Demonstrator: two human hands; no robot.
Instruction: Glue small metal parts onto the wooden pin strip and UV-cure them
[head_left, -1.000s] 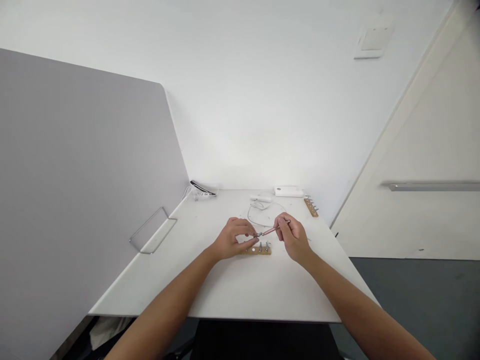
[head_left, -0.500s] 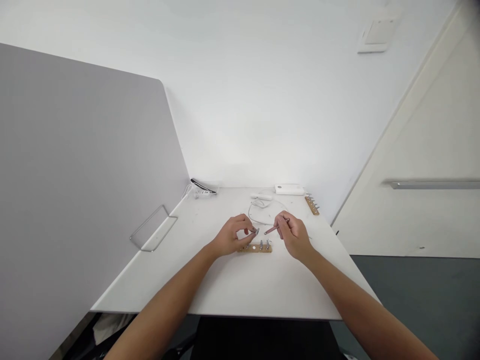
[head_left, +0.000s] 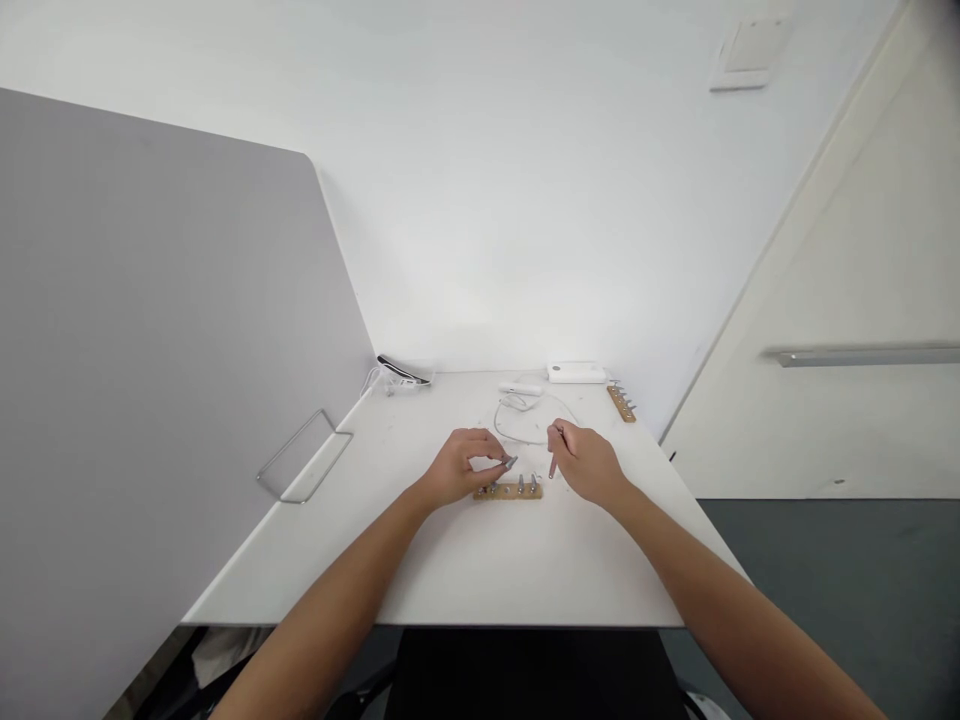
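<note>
My left hand pinches a small grey tapered metal piece between thumb and fingertips, just above a wooden strip. Several similar grey metal pieces stand upright along that strip, and one round spot near its middle bears no piece. Closed around a thin pinkish rod with a shiny tip is my right hand. The rod points down toward the table, right of the strip and apart from the left hand's piece. Its upper part is hidden by my fingers.
Behind my hands lies a white cable with a white stick-shaped device. A white box and a second wooden strip sit at the back right. A clear tray is back left, near a wire handle.
My right hand has turned the rod from pointing left to pointing down, its tip moving right, away from the left hand. The left hand still holds the metal piece, its angle slightly changed.
</note>
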